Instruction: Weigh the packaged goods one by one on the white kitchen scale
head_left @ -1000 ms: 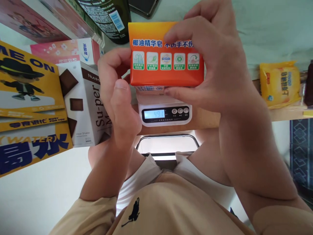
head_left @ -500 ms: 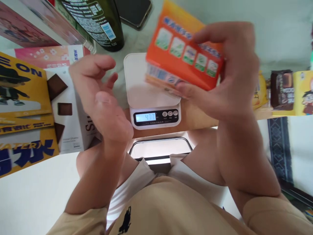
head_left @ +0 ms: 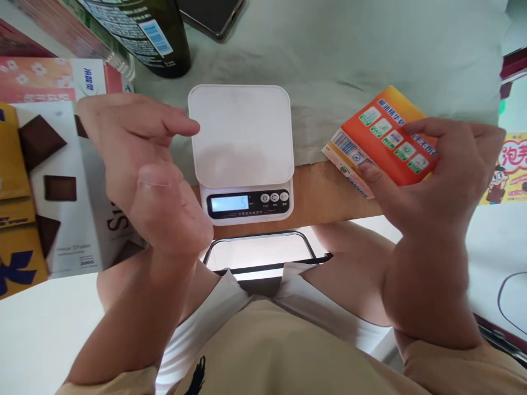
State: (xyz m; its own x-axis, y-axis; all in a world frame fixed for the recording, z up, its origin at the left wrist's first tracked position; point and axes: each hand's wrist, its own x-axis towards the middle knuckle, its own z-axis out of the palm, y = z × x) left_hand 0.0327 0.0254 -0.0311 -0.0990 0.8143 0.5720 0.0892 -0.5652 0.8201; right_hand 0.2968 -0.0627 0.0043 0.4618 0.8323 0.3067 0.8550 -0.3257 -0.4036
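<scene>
A white kitchen scale (head_left: 242, 137) sits in front of me with a bare platform, its lit display (head_left: 229, 203) showing what looks like a 5. To its right, my right hand (head_left: 436, 164) grips an orange box (head_left: 389, 137) between thumb and fingers. Printed on the box are small green-and-white picture squares, and a barcode marks its end. The box is tilted, low over the table's front edge; whether it touches the table I cannot tell. My left hand (head_left: 148, 159) holds nothing, its fingers loosely bent and thumb apart, with one fingertip at the platform's left edge.
A dark green bottle (head_left: 164, 38) stands behind the scale on the left, near a black phone (head_left: 214, 16). White and yellow cartons (head_left: 69, 186) crowd the left side. A yellow snack pack (head_left: 504, 170) lies far right. Green cloth (head_left: 329, 49) covers most of the table.
My right hand has carried the orange box off to the right, away from above the scale. The display has dropped from 477 to about 5. My left hand stays beside the scale.
</scene>
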